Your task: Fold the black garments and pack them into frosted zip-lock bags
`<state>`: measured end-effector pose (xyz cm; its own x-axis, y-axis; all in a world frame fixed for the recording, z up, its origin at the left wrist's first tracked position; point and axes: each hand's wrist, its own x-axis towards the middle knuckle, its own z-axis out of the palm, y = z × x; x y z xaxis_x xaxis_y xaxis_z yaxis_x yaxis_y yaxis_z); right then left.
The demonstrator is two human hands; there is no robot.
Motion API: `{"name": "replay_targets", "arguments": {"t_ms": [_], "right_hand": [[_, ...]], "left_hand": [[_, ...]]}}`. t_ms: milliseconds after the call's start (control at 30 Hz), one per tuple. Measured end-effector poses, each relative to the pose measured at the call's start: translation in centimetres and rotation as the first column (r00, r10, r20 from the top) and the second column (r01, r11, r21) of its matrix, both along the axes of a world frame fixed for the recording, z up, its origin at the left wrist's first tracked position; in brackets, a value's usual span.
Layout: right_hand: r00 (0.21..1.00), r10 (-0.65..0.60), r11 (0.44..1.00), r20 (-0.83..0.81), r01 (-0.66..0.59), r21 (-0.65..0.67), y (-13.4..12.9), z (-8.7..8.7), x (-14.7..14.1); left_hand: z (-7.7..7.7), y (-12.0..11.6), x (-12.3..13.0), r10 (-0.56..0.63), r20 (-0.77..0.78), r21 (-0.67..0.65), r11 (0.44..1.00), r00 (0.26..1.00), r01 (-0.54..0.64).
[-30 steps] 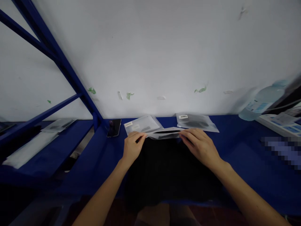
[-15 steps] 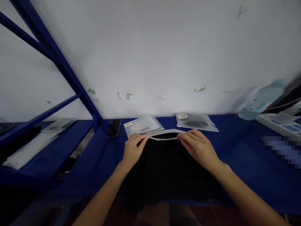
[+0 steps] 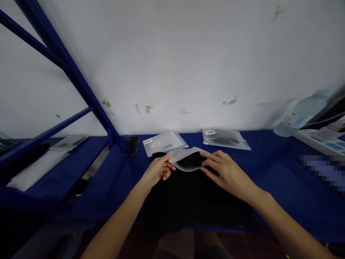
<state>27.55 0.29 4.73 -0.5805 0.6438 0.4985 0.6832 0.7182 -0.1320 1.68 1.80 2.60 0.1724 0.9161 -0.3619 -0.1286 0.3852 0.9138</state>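
A frosted plastic zip bag (image 3: 181,154) lies across the middle with its mouth gaping, and black shows inside it. My left hand (image 3: 159,169) pinches the left end of the mouth between thumb and forefinger, its other fingers curled. At the right end, my right hand (image 3: 223,171) holds the bag's rim, with fingertips at the upper and lower edges. Black cloth (image 3: 194,201) spreads beneath both hands toward the front table edge. Where the bag's body ends and the cloth begins is too dark to make out.
On the blue table (image 3: 269,172), a labelled packet (image 3: 161,143) and another frosted packet (image 3: 225,138) lie by the wall. A phone (image 3: 131,145) is at left. At right stand a large bottle (image 3: 299,115) and a white box (image 3: 320,142). A blue metal frame (image 3: 81,84) rises at left.
The bag's mouth has opened from a narrow slit to a wide gap, its lower rim coming toward me. My left fingers have curled below the rim, and my right fingers have spread somewhat.
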Motion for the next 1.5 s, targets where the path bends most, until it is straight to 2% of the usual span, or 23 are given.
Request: {"name": "replay_targets", "arguments": {"t_ms": [167, 300, 400, 533, 700, 900, 967, 1067, 1233, 1367, 1500], "right_hand": [[0.986, -0.165, 0.984, 0.032, 0.162, 0.075, 0.1, -0.6, -1.5], [0.959, -0.214, 0.974, 0.184, 0.196, 0.114, 0.5, -1.7, -3.5], [0.936, -0.269, 0.960, 0.225, 0.243, 0.140, 0.8, -2.4, -4.2], [0.948, -0.273, 0.960, 0.164, 0.255, 0.118, 1.1, -2.7, -4.0], [0.955, -0.287, 0.954, 0.068, 0.279, 0.112, 0.9, -2.5, -3.6], [0.971, -0.223, 0.965, -0.082, 0.232, 0.121, 0.7, -3.3, -3.3], [0.967, -0.204, 0.969, -0.150, 0.221, 0.107, 0.5, -3.2, -3.3], [0.954, -0.137, 0.985, -0.267, 0.160, 0.066, -0.1, -2.6, -3.5], [0.935, -0.039, 0.999, -0.353, 0.044, 0.006, -1.4, -1.8, -3.8], [0.952, 0.005, 1.000, -0.306, -0.012, -0.022, -2.9, -2.6, -4.4], [0.977, 0.029, 0.994, -0.213, -0.050, -0.093, -4.3, -4.4, -5.1]], "left_hand": [[0.3, 0.3, 0.8, -0.005, 0.041, 0.032, 0.999, 0.999, 0.004], [0.4, -0.1, 1.4, -0.011, 0.057, 0.026, 1.000, 0.998, 0.010], [0.1, -0.3, 1.4, -0.022, 0.063, 0.015, 1.000, 0.998, 0.021], [-0.1, -0.3, 1.4, -0.038, 0.073, -0.024, 0.999, 0.997, 0.040], [0.3, 0.1, 2.1, -0.119, 0.137, -0.137, 0.981, 0.983, 0.138], [0.5, 0.6, 2.9, -0.124, 0.197, -0.147, 0.977, 0.972, 0.154], [0.5, 0.6, 3.1, -0.087, 0.216, -0.128, 0.985, 0.973, 0.116], [0.6, 0.7, 3.6, 0.030, 0.206, -0.071, 0.997, 0.978, -0.015], [0.2, 1.9, 3.5, 0.261, 0.029, 0.108, 0.959, 0.965, -0.263], [0.2, 4.1, 1.4, 0.318, -0.025, 0.197, 0.931, 0.948, -0.307], [1.1, 5.5, -2.0, 0.391, -0.123, 0.307, 0.889, 0.912, -0.340]]}}
